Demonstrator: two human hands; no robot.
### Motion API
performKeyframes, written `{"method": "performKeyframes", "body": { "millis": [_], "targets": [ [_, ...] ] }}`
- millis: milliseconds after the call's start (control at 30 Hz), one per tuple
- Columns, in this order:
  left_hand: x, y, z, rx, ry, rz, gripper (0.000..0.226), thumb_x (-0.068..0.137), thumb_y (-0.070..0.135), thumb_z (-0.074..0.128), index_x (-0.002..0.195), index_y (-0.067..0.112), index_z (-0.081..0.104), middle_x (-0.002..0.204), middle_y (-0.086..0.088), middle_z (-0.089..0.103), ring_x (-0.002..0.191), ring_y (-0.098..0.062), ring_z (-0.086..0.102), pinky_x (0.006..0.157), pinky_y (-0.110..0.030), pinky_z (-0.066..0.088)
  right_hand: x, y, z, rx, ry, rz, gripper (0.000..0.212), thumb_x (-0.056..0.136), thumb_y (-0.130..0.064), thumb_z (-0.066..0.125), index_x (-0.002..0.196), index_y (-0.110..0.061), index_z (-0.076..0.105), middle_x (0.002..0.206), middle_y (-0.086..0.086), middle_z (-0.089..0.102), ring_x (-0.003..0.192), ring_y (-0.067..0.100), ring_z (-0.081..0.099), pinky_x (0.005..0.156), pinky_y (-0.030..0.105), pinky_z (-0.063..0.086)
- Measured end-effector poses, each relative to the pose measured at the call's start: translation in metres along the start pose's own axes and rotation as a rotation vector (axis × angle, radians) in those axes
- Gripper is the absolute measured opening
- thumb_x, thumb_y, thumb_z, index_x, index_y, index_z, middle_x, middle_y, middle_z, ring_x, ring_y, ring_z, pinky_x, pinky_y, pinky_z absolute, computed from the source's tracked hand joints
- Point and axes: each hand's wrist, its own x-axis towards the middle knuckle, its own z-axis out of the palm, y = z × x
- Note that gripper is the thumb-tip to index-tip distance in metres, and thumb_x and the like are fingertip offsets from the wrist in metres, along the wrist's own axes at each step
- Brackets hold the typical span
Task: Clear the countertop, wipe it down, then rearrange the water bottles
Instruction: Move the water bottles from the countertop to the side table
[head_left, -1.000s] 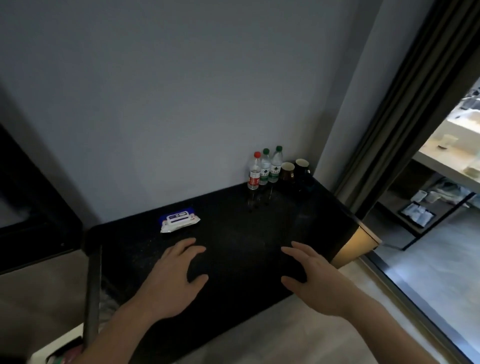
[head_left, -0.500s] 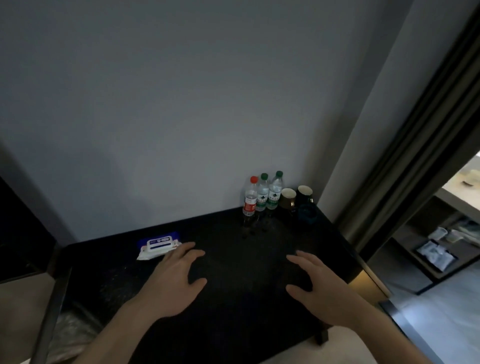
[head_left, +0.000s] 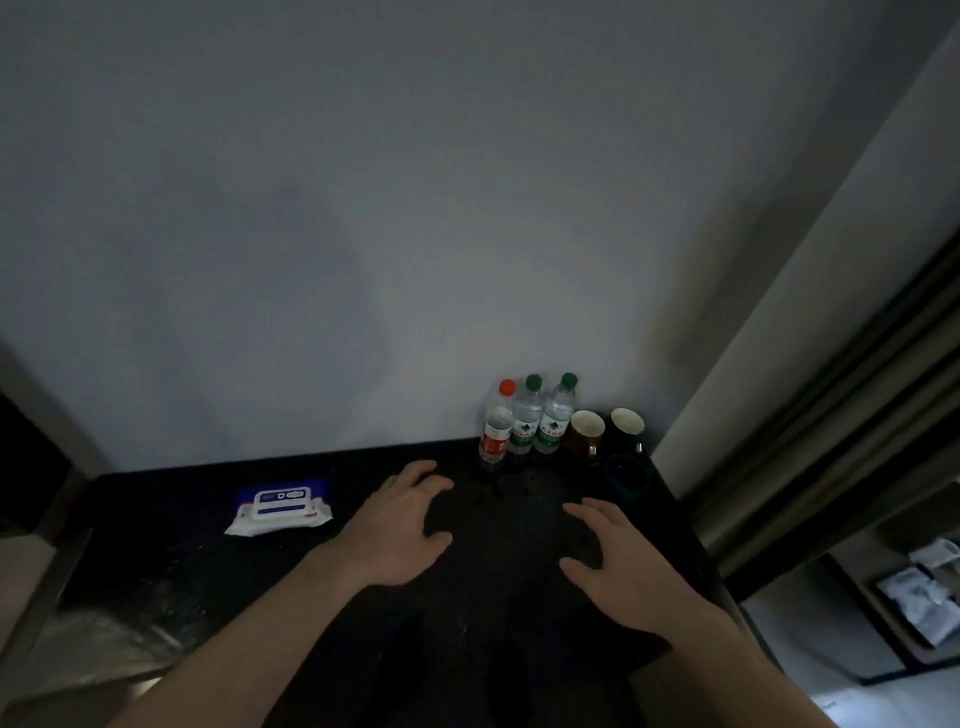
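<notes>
Up front, from the head camera: left hand (head_left: 402, 525) and right hand (head_left: 618, 564) out over the dark countertop (head_left: 171, 566), fingers spread and loosely bent, holding nothing. Well beyond, at the back wall: three bottles (head_left: 524, 423) upright in a tight row, one red-capped, two green-capped. Just right of them, two mugs (head_left: 605, 434). Farther left, flat on the top, a wipes pack (head_left: 280, 506).

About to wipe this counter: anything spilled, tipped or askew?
Nothing stands out. The three clear plastic water bottles and two dark mugs stand upright in the corner; the white wet-wipes pack lies flat on the black countertop.
</notes>
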Motion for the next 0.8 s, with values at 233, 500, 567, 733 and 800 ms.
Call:
{"method": "performKeyframes", "body": {
  "millis": [233,500,567,733,800],
  "targets": [
    [0.098,0.039,0.008,-0.081,-0.01,-0.082,0.077,0.092,0.042,0.067,0.158,0.03,0.029,0.167,0.008,0.007,0.147,-0.021,0.031,0.12,-0.039,0.035,0.102,0.042,-0.042,-0.003,-0.043,-0.107,0.073,0.094,-0.043,0.067,0.158,-0.032,0.034,0.165,-0.006,0.023,0.149,0.019,0.033,0.123,0.034,0.03],
    [0.201,0.069,0.019,-0.056,0.024,-0.21,0.086,0.088,0.031,0.07,0.158,0.027,0.022,0.169,0.005,-0.002,0.146,-0.032,0.037,0.117,-0.044,0.039,0.233,0.051,-0.076,-0.042,-0.011,-0.228,0.078,0.092,-0.033,0.068,0.16,-0.025,0.031,0.165,0.0,0.027,0.148,0.024,0.037,0.12,0.035,0.035],
    [0.22,0.072,0.021,-0.04,0.01,-0.234,0.085,0.09,0.03,0.067,0.16,0.026,0.019,0.17,0.001,-0.003,0.147,-0.035,0.036,0.118,-0.047,0.037,0.26,0.047,-0.077,-0.075,-0.041,-0.224,0.081,0.094,-0.031,0.065,0.163,-0.024,0.023,0.169,0.0,0.018,0.153,0.026,0.028,0.123,0.039,0.031],
    [0.264,0.062,0.031,0.001,-0.024,-0.309,0.097,0.089,0.031,0.069,0.162,0.031,0.005,0.17,0.005,-0.011,0.148,-0.037,0.031,0.117,-0.05,0.037,0.31,0.035,-0.077,-0.122,-0.108,-0.267,0.082,0.093,-0.019,0.065,0.162,-0.03,0.021,0.168,0.006,0.019,0.148,0.03,0.037,0.119,0.039,0.035],
    [0.275,0.063,0.032,0.01,-0.043,-0.316,0.099,0.091,0.029,0.067,0.163,0.03,-0.001,0.17,0.006,-0.015,0.148,-0.038,0.032,0.117,-0.048,0.037,0.326,0.033,-0.074,-0.148,-0.142,-0.261,0.083,0.094,-0.014,0.064,0.162,-0.031,0.019,0.169,0.006,0.016,0.148,0.03,0.038,0.117,0.039,0.037]
  ]
}}
